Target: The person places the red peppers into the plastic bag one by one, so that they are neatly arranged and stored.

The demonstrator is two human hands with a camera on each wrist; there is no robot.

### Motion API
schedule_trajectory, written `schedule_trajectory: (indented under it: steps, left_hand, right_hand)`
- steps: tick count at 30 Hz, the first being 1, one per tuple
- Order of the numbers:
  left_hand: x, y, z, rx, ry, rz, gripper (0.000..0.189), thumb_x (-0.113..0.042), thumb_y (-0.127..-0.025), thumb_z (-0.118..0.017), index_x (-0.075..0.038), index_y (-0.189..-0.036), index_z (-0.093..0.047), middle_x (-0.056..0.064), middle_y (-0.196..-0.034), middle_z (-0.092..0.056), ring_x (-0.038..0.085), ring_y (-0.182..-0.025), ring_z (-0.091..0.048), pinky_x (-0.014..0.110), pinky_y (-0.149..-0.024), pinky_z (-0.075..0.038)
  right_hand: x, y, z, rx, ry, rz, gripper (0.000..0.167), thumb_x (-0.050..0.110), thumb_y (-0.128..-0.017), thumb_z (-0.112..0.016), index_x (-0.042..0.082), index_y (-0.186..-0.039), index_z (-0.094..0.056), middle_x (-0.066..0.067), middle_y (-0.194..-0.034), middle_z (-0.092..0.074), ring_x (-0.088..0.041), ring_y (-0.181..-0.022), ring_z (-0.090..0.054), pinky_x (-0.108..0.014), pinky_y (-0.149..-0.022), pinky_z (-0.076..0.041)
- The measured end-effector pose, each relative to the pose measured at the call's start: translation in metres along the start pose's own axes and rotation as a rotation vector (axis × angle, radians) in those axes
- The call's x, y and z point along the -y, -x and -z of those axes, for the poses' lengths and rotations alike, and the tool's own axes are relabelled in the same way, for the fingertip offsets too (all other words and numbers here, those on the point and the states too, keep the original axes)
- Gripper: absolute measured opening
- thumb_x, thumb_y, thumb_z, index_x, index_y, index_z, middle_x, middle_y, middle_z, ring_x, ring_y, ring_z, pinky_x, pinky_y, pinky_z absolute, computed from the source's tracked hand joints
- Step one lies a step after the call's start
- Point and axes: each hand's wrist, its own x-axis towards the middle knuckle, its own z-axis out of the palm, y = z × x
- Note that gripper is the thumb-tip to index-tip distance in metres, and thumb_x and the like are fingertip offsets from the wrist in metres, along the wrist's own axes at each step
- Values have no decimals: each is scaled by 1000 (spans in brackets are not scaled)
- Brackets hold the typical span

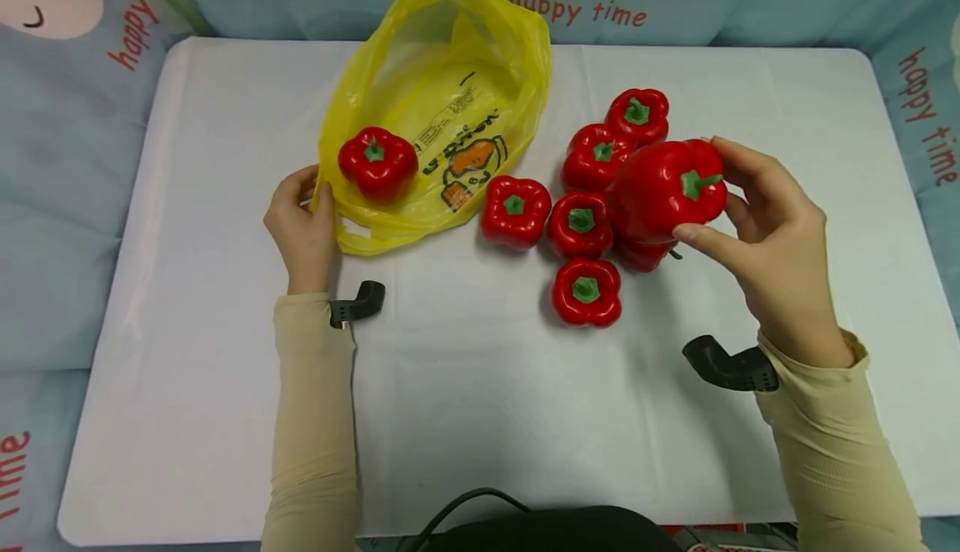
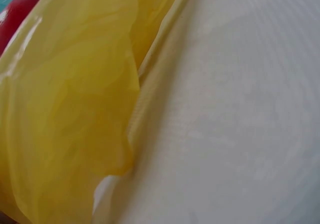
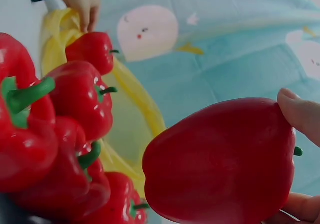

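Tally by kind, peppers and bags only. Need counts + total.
Peppers: 8 visible (1 in the right hand, 7 not held)
Bag: 1 (edge held by the left hand)
Total: 9

The held pepper blocks part of the pile in the head view, so a fully hidden one can't be ruled out.

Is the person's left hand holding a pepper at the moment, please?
No, the left hand pinches the edge of the yellow bag.

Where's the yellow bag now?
Head view: the yellow bag is toward the far side of the white table, slightly left of centre, between the left hand, which pinches its edge, and the red pepper cluster.
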Motion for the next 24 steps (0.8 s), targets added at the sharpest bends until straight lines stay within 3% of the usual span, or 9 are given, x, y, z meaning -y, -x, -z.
schedule_trajectory:
  steps: [10, 17, 24]
  left_hand:
    - [1, 1, 3, 3, 0, 6, 25, -8, -92, -57, 2, -114, -66, 15, -109, -65, 19, -91, -57, 17, -75, -40]
    - [0, 1, 3, 5, 8, 4, 25, -8, -92, -57, 2, -114, -66, 15, -109, -65, 19, -91, -56, 18, -75, -39]
    - [0, 1, 2, 18, -3, 8, 26, -9, -93, -58, 2, -115, -65, 16, -110, -64, 21, -93, -56, 18, -77, -41]
  right_hand:
    - [0, -34, -21, 87, 13, -20, 63, -19, -70, -70, -6, -129, -51, -19, -128, -50, -29, -118, -43, -24, -95, -43]
    - [-5, -62, -40, 123, 109, -102, 62, -9, -74, -72, 1, -132, -51, -13, -127, -51, -25, -118, -44, -23, -94, -43]
    - [-13, -88, -65, 231, 165, -155, 66, 0, -78, -72, 4, -137, -45, -10, -132, -48, -23, -119, -46, -26, -94, -45]
